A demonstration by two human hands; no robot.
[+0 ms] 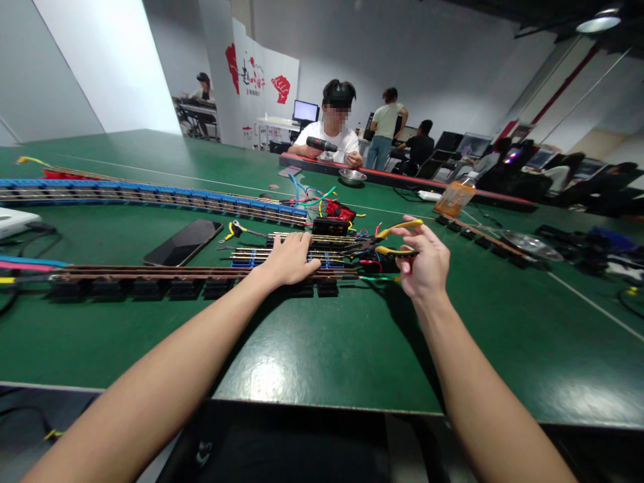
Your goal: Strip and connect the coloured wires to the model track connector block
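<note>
Grasping yellow-handled pliers (373,246), your right hand (428,261) sits right of the brass rails (246,254); your left hand (289,260) lies atop them, can't tell if its fingers (304,243) clench.

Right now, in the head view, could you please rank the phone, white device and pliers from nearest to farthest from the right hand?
1. Pliers, held in the right hand.
2. Phone, off to the left.
3. White device, picture's left edge.

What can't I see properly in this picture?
In the head view:
Gold rails: middle hidden by the left hand.
Tips of the pliers: too small, lost among dark parts.
White box: cut off by the left edge.
Dark heap, far right: blurred.
</note>
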